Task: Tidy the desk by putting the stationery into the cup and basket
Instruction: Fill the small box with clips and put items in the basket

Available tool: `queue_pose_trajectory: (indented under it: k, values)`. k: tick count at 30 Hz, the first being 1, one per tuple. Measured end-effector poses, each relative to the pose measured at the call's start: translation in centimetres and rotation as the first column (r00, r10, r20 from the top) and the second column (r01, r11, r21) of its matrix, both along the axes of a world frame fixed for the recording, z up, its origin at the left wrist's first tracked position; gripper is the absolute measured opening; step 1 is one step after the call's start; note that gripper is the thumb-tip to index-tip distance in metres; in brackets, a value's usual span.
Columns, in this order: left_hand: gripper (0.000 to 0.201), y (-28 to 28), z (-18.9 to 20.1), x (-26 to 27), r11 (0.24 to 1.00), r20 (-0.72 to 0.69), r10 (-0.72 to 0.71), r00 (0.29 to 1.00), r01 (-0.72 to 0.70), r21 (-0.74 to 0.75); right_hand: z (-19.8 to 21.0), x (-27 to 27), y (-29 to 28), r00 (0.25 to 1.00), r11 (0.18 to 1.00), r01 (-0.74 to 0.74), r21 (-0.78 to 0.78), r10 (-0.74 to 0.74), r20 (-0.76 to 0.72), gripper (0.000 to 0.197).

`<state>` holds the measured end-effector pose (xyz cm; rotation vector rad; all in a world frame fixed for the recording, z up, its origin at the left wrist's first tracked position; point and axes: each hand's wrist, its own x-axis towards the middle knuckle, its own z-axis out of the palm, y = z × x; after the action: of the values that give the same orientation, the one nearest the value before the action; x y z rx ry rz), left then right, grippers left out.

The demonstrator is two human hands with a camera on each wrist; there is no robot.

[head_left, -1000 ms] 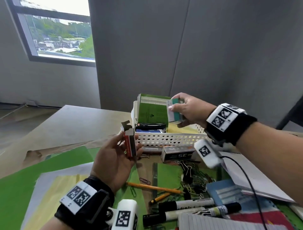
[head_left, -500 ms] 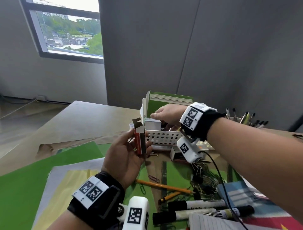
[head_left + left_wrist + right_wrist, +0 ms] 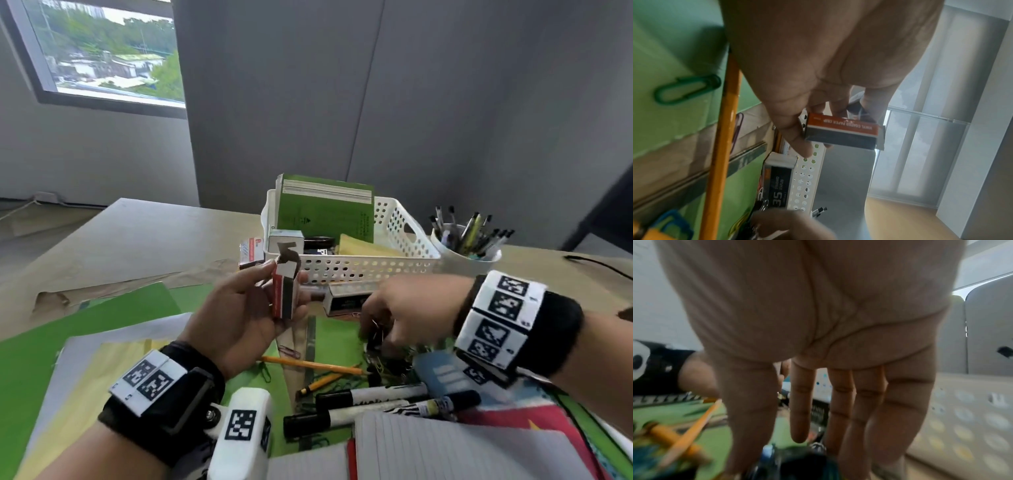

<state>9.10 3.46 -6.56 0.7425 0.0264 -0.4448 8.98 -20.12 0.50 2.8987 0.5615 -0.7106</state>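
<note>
The tangled heap of black binder clips and coloured paper clips (image 3: pixel 383 346) lies on the green desk sheet directly beneath the right hand (image 3: pixel 407 308), whose straight, spread fingers hold nothing; the left hand (image 3: pixel 239 315) grips an open red-and-black paper-clip box (image 3: pixel 284 294) upright just beside.

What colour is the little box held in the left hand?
The paper clip box is orange-red on one side and dark on the next, clearest in the left wrist view.

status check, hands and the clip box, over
Left hand grips the open clip box, upright, short of the basket. Right hand open, fingers straight, over the clip pile. Nothing blocking.
</note>
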Motion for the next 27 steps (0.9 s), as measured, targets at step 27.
queue_pose_trajectory:
  k: [27]
  values:
    - [0.06,0.3,-0.1,0.4,0.995,-0.04,0.099,0.994,-0.099,-0.009,1.7,12.3,2.6,0.944,0.741,0.266,0.617,-0.329,-0.013,0.024]
